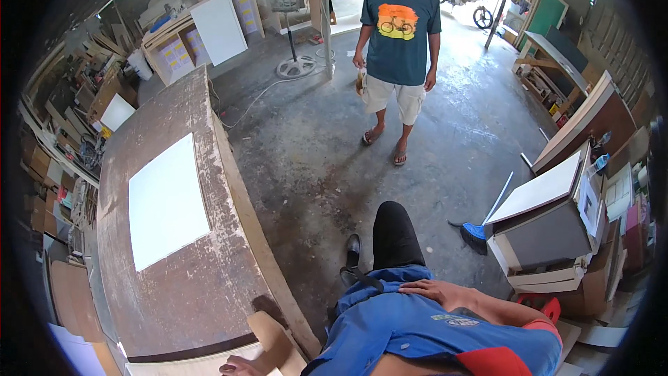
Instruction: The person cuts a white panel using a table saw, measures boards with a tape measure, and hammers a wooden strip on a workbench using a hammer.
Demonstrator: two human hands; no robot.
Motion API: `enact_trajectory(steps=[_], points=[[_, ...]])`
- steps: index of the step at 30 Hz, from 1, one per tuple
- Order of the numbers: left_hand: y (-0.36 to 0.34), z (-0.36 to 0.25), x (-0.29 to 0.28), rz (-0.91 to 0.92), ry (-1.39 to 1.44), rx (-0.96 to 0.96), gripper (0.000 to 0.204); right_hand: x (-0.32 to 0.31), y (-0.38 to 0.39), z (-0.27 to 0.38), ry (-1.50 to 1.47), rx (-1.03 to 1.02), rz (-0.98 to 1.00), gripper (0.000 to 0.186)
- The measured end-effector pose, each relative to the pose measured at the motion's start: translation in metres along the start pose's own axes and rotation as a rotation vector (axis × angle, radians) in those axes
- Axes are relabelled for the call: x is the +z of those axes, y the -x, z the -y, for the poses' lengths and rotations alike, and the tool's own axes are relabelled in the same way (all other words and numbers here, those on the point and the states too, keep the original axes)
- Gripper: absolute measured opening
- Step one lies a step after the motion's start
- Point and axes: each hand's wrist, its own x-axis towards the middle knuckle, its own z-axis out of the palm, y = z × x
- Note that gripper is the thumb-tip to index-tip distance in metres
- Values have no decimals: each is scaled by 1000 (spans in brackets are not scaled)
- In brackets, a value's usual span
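Two hands show at the bottom of the view. The right hand (437, 291) lies flat on the blue shirt (410, 327), fingers stretched out and gripping nothing. The left hand (240, 367) sits at the lower edge on a light wooden piece (275, 338) at the near end of the workbench (188, 285); whether its fingers are open or curled cannot be told. One white panel (167, 200) lies flat on the bench, well apart from both hands. One more white panel (220, 26) leans against a shelf unit beyond the bench. One other person (398, 56) stands on the concrete floor (313, 160), facing this way. One small cabinet (550, 226) stands to the right, with one blue brush (474, 232) beside it.
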Motion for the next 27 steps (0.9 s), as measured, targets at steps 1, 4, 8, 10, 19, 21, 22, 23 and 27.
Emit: enact_trajectory(steps=[1,4,8,10,19,21,22,23,27], points=[[0,0,1,3,2,-3,43,0,0,0,1,-9,-8,93],[-1,-3,-1,12,10,-12,44,-1,-1,-2,3,-37,-19,94],[-5,-8,-16,21,21,-25,44,-4,-1,0,15,-51,-7,99],[-6,-10,-23,26,23,-33,45,-4,-2,-4,19,-62,-4,100],[-11,-16,-42,75,27,-74,46,-5,-3,-5,30,-68,11,103],[-10,-18,-44,99,35,-78,46,-4,-3,-6,29,-62,9,103],[-10,-18,-45,110,38,-78,46,-3,-2,-8,27,-61,11,103],[-11,-19,-45,119,38,-81,46,-2,-2,-9,24,-59,12,102],[-13,-21,-49,160,51,-82,46,-1,0,-10,11,-47,2,100]])
